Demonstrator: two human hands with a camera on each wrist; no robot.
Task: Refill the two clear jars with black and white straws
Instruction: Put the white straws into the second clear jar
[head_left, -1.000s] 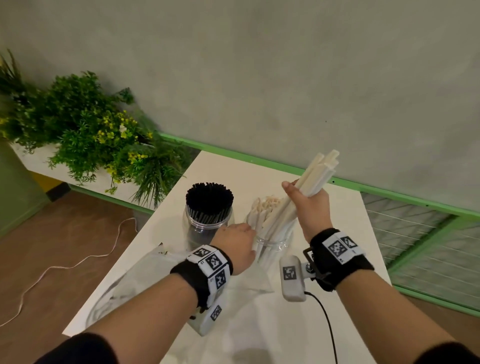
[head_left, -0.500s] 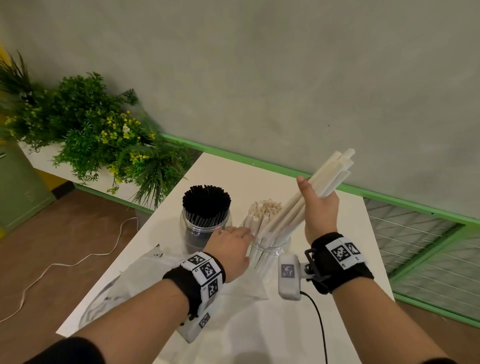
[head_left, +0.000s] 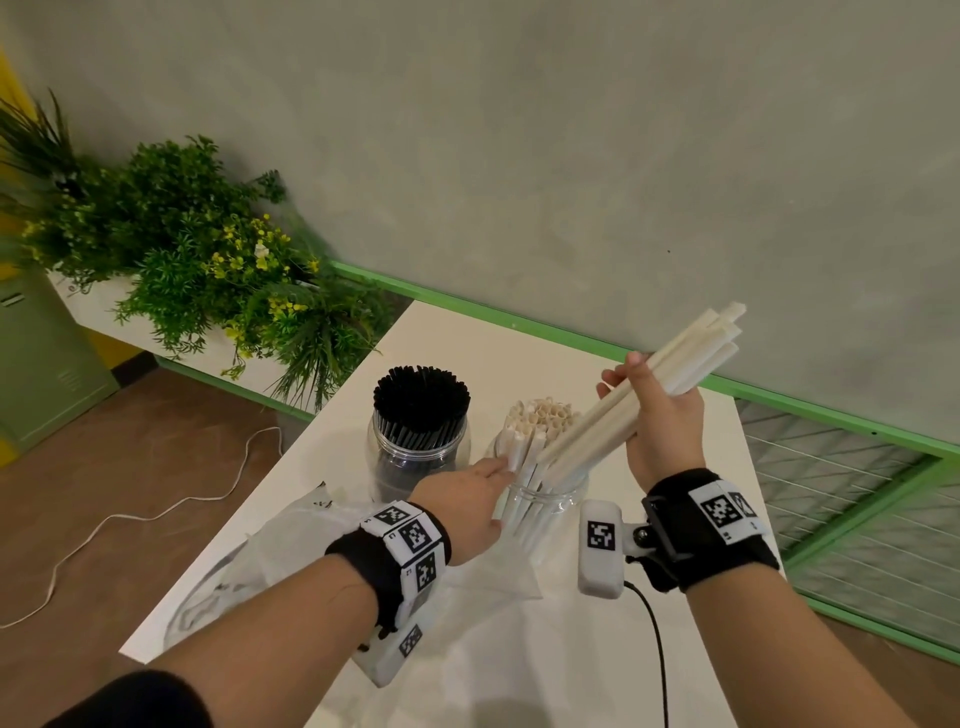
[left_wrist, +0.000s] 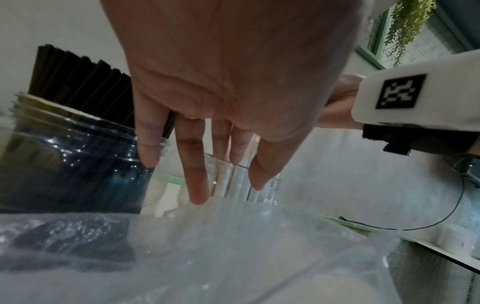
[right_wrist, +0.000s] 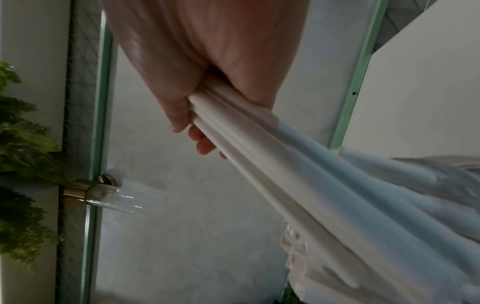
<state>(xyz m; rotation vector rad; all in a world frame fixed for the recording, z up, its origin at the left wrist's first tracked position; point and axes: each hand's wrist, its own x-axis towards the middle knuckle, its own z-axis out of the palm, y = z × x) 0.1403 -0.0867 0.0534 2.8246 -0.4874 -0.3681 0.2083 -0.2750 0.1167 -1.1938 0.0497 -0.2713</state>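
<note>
Two clear jars stand side by side on the white table (head_left: 571, 665). The left jar (head_left: 415, 457) is packed with black straws (head_left: 422, 395); the right jar (head_left: 545, 499) holds white straws (head_left: 540, 415). My right hand (head_left: 660, 415) grips a bundle of white straws (head_left: 691, 348) slanted up to the right, its lower ends inside the right jar's mouth. My left hand (head_left: 467, 499) reaches forward with straight fingers (left_wrist: 197, 181), touching the white straws at the jar's left side. In the right wrist view the bundle (right_wrist: 259, 148) runs from my curled fingers (right_wrist: 200, 142).
A crumpled clear plastic bag (head_left: 270, 561) lies on the table under my left forearm. Green plants (head_left: 197, 260) stand left of the table. A white cable (head_left: 156, 514) trails on the brown floor. The grey wall and a green rail (head_left: 519, 322) run behind.
My right hand has lifted and swung right, tilting the white bundle flatter. My left hand has stretched out from beside the jar to touch the white straws in it.
</note>
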